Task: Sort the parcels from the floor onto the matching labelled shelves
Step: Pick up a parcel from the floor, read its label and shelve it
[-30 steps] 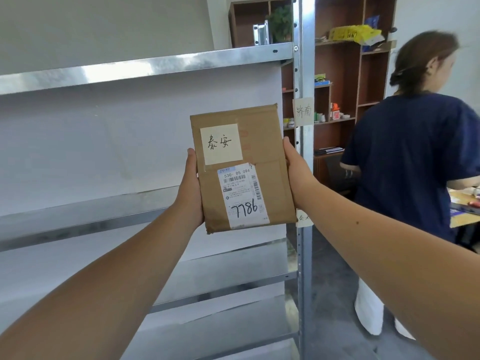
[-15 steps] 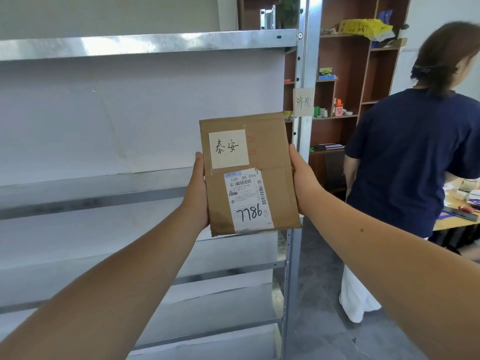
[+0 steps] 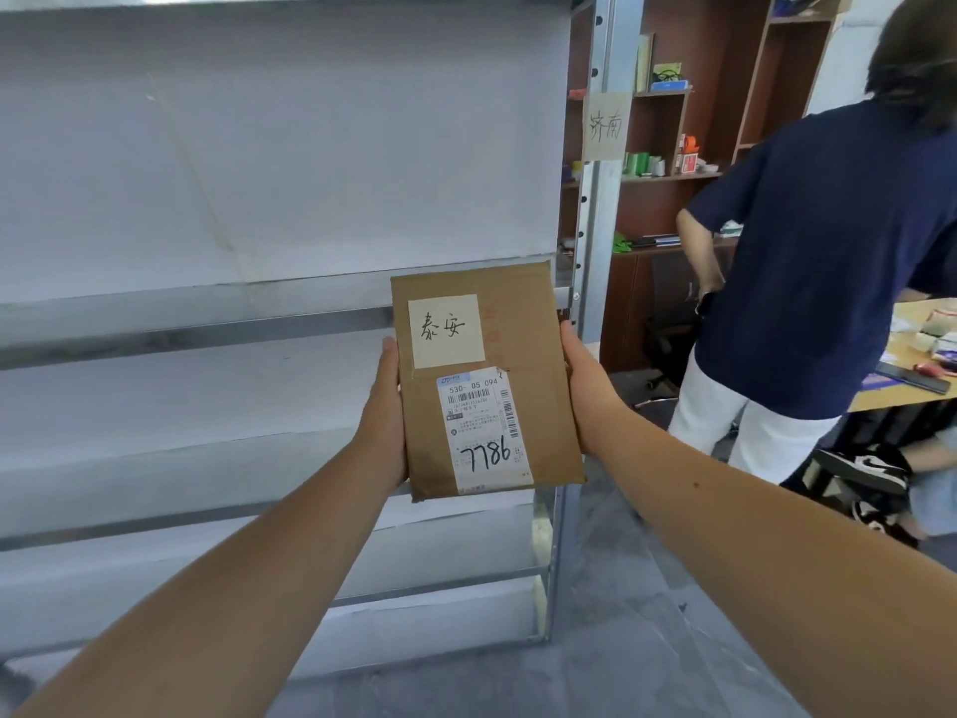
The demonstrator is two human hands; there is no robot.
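I hold a flat brown cardboard parcel (image 3: 523,334) upright in front of me, its face towards the camera. It carries a cream note with handwritten characters and a white shipping label marked 7786. My left hand (image 3: 386,412) grips its left edge and my right hand (image 3: 585,386) grips its right edge. Behind it stands a metal shelf rack (image 3: 197,329) with several bare levels. A paper label (image 3: 606,125) with handwritten characters hangs on the rack's right upright post.
A person in a dark blue top (image 3: 828,261) stands close on the right, bent over a wooden table (image 3: 901,388) with small items. A brown bookcase (image 3: 673,209) with small items stands behind the post. Grey floor (image 3: 621,588) lies below.
The view has tilted downward, so the parcel sits lower against the rack and lower shelf levels and floor show. Both hands keep the same grip on the parcel.
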